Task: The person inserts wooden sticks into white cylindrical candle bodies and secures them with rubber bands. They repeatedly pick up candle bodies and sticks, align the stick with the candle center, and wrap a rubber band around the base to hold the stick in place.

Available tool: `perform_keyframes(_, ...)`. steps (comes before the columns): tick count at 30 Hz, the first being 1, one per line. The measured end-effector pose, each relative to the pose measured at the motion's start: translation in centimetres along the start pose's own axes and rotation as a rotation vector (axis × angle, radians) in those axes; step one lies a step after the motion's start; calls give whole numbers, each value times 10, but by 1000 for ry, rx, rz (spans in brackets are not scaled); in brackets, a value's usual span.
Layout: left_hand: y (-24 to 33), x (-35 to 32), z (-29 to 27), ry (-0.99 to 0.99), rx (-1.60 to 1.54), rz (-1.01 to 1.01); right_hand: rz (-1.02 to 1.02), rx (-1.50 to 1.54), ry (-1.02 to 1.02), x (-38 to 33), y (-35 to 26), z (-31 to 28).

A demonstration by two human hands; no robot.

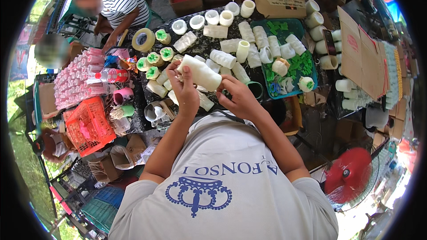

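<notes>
Both hands clamped on cream ribbed cylindrical mould (202, 74), left hand (184, 90) gripping its end, right hand (239, 98) steadying underneath, held above dark speckled table (200, 46) amid similar moulds.

Both my forearms reach up from my chest and bend inward at the elbows, wrists close together. My left hand (184, 86) is raised with its back toward me, fingers curled around the near end of the white cylinder (201, 73). My right hand (238, 95) sits just below that cylinder's far end, palm down, fingertips touching its underside, thumb tucked inward
</notes>
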State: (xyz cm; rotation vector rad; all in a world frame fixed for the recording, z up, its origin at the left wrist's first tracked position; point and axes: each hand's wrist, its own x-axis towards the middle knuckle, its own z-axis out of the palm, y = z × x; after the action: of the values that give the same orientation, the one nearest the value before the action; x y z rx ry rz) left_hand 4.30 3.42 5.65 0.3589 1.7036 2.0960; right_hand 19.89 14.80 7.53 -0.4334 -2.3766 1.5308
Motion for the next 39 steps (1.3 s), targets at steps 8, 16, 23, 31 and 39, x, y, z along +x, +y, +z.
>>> perform_keyframes(8, -8, 15, 29, 3, -67, -539, 301, 319, 196, -16, 15, -24)
perform_keyframes(16, -13, -5, 88, -342, 237, -558, 413, 103, 203, -21, 38, -44)
perform_keyframes(23, -38, 5, 70, -496, 555, -319, 723, -150, 569, -63, 157, -107)
perform_keyframes(31, -18, 20, -19, -170, -40, -909, 760, -917, 574, -61, 266, -157)
perform_keyframes(39, -25, 10, -41, -170, -31, -804, 193, -765, 257, 61, 211, -66)
